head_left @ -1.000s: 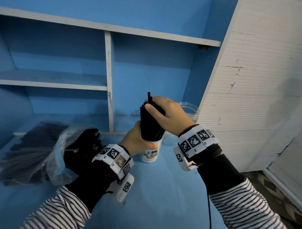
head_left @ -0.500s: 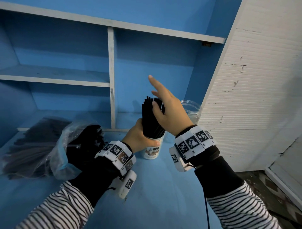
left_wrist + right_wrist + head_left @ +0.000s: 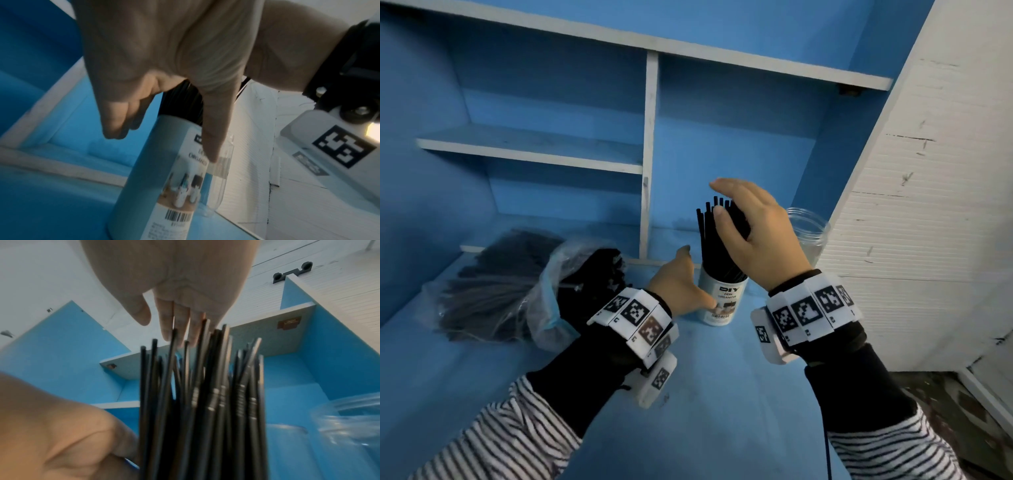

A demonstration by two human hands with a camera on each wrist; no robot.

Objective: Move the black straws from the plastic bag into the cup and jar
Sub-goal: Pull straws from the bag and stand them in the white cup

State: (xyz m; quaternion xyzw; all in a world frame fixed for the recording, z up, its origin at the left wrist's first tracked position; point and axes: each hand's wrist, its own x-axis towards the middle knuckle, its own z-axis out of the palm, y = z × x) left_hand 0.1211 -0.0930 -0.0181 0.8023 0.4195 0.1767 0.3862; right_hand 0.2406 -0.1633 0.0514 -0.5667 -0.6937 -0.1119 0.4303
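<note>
Cup (image 3: 722, 298): white, printed label, upright on the blue counter (image 3: 688, 411); a bunch of black straws (image 3: 717, 240) stands in it, fanned slightly at the top.
Left hand (image 3: 678, 284): on the cup's left side, low down. Left wrist view shows the thumb (image 3: 216, 129) lying down the label and the other fingers (image 3: 117, 123) loosely extended beside the cup wall, not wrapped round it. Fingers relaxed and spread, gripping nothing; whether they touch the cup cannot be told.
Right hand (image 3: 753, 236): raised beside the upper part of the straws, palm towards them. Fingers (image 3: 176, 321) nearly straight and together, reaching past the straw tips; thumb (image 3: 726, 222) lies against the side of the bunch. Nothing pinched or enclosed.
Straws relative to fingers: tips sit just below the right fingertips in the right wrist view; the bunch lies between the right palm and the left hand.
Jar (image 3: 808, 233): clear, open-topped, behind the right hand, near the white panel (image 3: 928, 205).
Plastic bag (image 3: 517, 291): lying on its side at the left of the counter, well apart from the cup, with many black straws inside.
Shelves (image 3: 534, 150): blue with white edges, behind the counter.
</note>
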